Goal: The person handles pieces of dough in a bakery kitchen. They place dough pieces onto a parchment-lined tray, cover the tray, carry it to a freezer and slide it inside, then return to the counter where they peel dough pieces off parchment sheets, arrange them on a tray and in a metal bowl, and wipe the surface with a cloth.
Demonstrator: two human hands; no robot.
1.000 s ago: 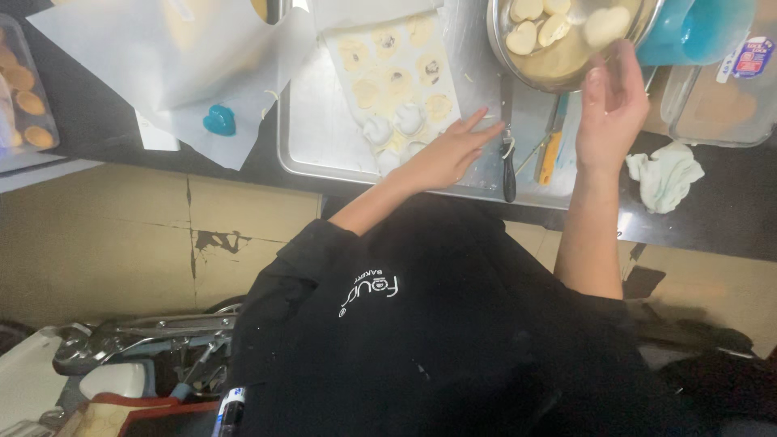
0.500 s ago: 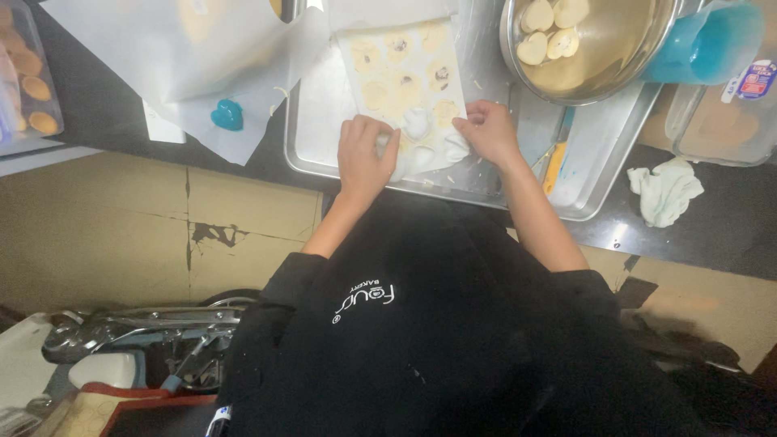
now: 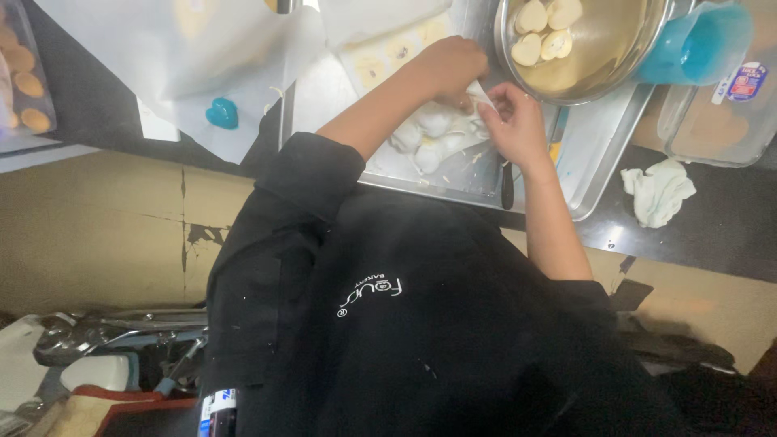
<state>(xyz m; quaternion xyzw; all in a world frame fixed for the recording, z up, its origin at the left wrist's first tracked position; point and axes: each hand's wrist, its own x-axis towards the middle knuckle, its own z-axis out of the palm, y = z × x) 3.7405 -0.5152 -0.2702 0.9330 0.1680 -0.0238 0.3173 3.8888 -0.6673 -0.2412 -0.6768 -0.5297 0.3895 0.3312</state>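
On the metal tray (image 3: pixel 599 174), both hands work the white mould sheet (image 3: pixel 380 61): left hand (image 3: pixel 449 69) presses it down, right hand (image 3: pixel 514 121) pinches its edge. Risk: sheet tears, pieces scatter.

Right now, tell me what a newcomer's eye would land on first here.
Both hands meet over the metal tray at top centre: the left hand and right hand pinch a white strip above pale dough pieces. Just right of them sits a steel bowl holding heart-shaped dough pieces, with a blue cup beside it. A small blue heart cutter lies on parchment paper to the left.
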